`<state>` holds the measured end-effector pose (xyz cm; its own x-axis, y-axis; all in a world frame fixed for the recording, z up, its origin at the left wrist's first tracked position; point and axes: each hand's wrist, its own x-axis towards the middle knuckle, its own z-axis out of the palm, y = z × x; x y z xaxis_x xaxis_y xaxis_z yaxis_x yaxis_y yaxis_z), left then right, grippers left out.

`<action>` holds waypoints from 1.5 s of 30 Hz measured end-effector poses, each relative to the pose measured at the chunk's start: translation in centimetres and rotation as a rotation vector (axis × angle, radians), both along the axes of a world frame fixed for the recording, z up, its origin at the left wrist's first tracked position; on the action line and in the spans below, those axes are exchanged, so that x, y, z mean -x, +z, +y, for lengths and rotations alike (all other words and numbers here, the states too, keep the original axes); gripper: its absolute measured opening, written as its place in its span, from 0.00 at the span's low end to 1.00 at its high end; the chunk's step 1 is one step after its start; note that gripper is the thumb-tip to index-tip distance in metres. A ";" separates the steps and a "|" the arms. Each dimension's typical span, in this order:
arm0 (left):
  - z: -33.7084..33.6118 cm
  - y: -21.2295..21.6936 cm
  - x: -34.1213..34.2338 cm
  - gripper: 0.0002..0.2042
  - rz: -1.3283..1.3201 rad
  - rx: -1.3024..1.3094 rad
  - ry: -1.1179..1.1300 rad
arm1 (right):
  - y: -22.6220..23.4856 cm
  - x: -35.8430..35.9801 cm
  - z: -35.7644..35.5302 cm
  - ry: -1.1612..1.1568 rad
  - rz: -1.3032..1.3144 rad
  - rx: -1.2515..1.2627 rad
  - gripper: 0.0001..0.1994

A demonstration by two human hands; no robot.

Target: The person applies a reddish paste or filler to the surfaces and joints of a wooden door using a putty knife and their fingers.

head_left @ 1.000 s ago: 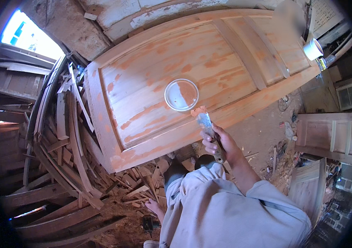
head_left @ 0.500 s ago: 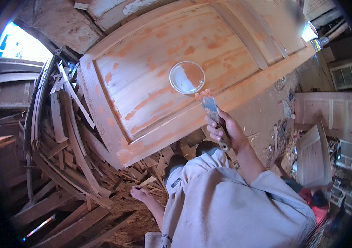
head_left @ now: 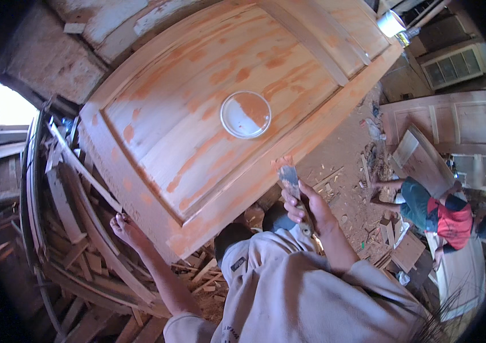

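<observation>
My right hand (head_left: 318, 211) is closed round the handle of a putty knife (head_left: 292, 186), which points up and away from me with orange putty on its blade tip. The blade is over the near edge of a panelled wooden door (head_left: 209, 166) streaked with orange filler. A round white lid (head_left: 237, 121), part covered in the same orange putty, lies on the door panel. Out to the left, my left hand (head_left: 129, 231) is beside the door's left edge, its fingers loosely bent with nothing visible in them. Whether it touches the door edge I cannot tell.
Wood offcuts and long strips (head_left: 83, 211) are heaped to the left. A white tin (head_left: 391, 24) stands at the door's far right corner. At right, a person in red and black (head_left: 451, 223) bends near wooden panels (head_left: 423, 160). Debris litters the floor (head_left: 334, 171).
My left hand has swung left and up toward the door's left edge. The putty knife has drawn back from the lid, still in my right hand. The view has shifted, showing more of the other person.
</observation>
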<state>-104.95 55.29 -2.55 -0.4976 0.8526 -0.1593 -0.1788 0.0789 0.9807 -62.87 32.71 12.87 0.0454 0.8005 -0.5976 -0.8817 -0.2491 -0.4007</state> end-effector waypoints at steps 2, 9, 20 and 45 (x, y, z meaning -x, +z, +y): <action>3.9 -2.0 0.1 0.03 0.114 0.014 -0.121 | -0.2 0.0 -0.8 -0.048 0.005 0.019 0.18; 13.3 -7.5 1.4 0.04 0.406 -0.020 -0.213 | -1.7 -0.4 -2.4 -0.169 0.015 0.077 0.17; 18.3 -13.8 5.5 0.12 0.901 0.049 -0.197 | -1.2 0.8 0.0 -0.188 0.001 0.094 0.17; 17.5 -15.1 -5.5 0.37 1.431 0.105 -0.350 | -6.5 9.1 3.3 0.010 -0.240 0.356 0.29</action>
